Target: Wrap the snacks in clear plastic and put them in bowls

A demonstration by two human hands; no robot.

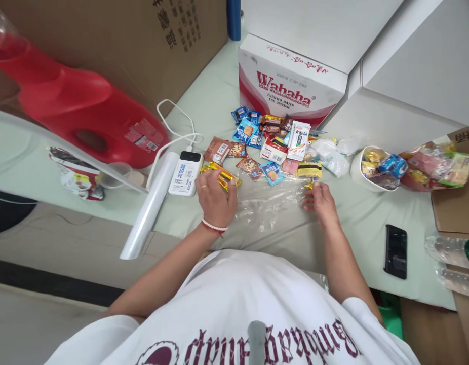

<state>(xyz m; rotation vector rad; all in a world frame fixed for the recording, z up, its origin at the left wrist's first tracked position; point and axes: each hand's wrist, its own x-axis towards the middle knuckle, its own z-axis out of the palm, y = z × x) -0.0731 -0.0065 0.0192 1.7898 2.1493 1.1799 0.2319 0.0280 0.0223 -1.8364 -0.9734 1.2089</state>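
My left hand (216, 203) is closed around yellow wrapped snack sticks (227, 178), close to a white power bank (185, 174). In my right hand (322, 204), thumb and fingertips pinch a small gold-yellow wrapped snack (310, 185) by the table's near side. Between the hands a clear plastic bag (263, 210) lies crumpled. Just beyond them is a loose pile of packets: blue cracker packets (245, 132), cookie packets (249, 167), a brown packet (218, 149), a white packet with Chinese characters (299, 140) and a yellow packet with a black band (309, 170).
A Wahaha carton (287, 83) stands behind the pile. To the right are a white cup (358, 175) of snacks, a filled snack bag (434, 162) and a black phone (395, 252). At left are a red jug (86, 111) and a plastic-film roll (147, 213).
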